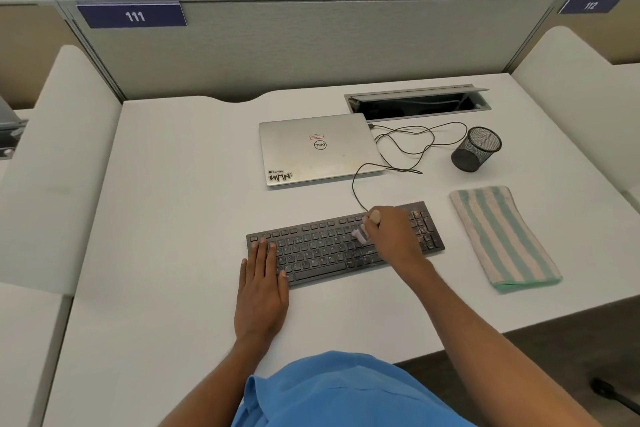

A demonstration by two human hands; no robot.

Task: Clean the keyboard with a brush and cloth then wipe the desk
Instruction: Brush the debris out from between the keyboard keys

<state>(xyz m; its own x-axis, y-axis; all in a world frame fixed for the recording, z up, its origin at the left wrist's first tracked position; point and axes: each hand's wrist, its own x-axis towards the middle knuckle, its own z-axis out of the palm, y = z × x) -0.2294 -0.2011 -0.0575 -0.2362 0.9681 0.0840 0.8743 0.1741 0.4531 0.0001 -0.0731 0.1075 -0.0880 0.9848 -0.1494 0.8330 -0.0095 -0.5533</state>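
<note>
Two hands are working at the black keyboard (318, 250), which is lying on the white bench (173, 218) directly under the fingers. The right hand (391, 236) is curling its fingers (375, 224) round a small pale brush (360, 235), gripping it so that its blurred lower end is meeting the keys just left of the number pad. The left hand (263, 284) is lying flat, its fingers straight and pressed close together, their tips resting on the keys at the keyboard's left end while the palm is sitting on the bench. To the right of the gripping fingers, a folded cloth (502, 236) with green and cream stripes is lying just beside the keyboard's right end, apart from it. Beyond the fingers a closed silver laptop (318, 149) is sitting, and a thin black cable (408, 142) is looping from its right side down to the keyboard's back edge by the right fingers. Beyond the cloth a black mesh cup (476, 149) is standing, and behind the laptop an open cable hatch (415, 102) is showing in front of a grey partition (311, 45)
</note>
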